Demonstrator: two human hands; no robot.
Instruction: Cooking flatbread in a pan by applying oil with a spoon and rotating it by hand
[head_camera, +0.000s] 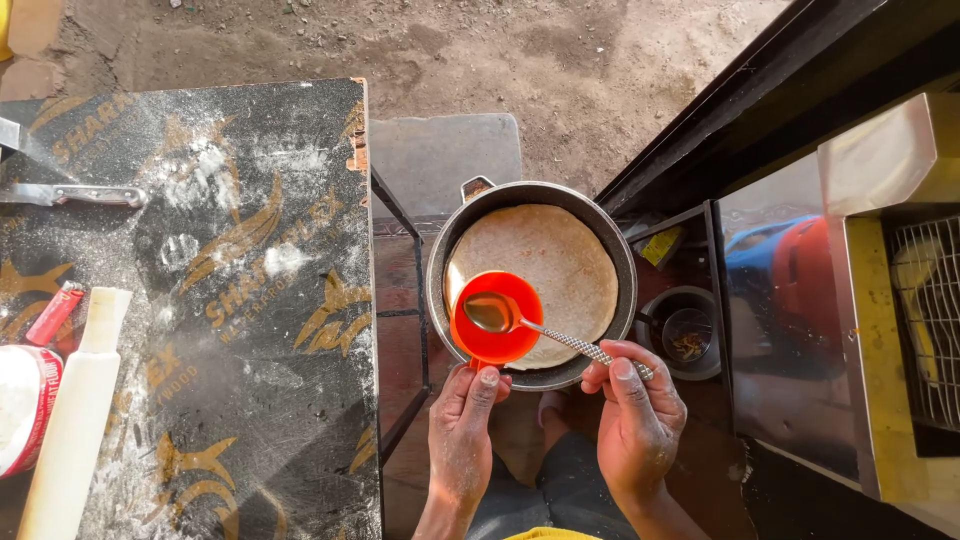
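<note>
**Spoon over the red cup, above a flatbread in the pan**

The left hand (462, 425) pinches the short handle of a small red plastic cup (496, 317), thumb on top, fingers closed under it, holding the cup over the near edge of a round dark metal pan (532, 283). The cup is smooth, bright and shallow. The right hand (638, 420) has thumb and fingers closed on the textured end of a slim metal spoon (528, 322); its shiny bowl sits inside the cup with a little dark liquid in it, so the spoon runs from the fingertips up and to the left into the cup. The two hands are near each other, just below the pan's rim.

In the pan lies a round, pale flatbread (553, 268), dry-looking and faintly speckled brown, filling nearly the whole base. The pan has a stubby handle at its far side.

To the left stands a dark printed board (250, 300) serving as a worktop, dusted with white flour in smears and patches. On it, a long pale wooden rolling pin (70, 420) lies along the near left edge, just beside a round red-rimmed tub of flour (25, 405). A metal knife (70, 193) lies farther back on the board.

Right of the pan, lower down, sits a small metal pot (685, 335) with dark bits in it. Farther right is a shiny metal cabinet (880, 290). The ground (560, 70) beyond is bare, gritty dirt.
</note>
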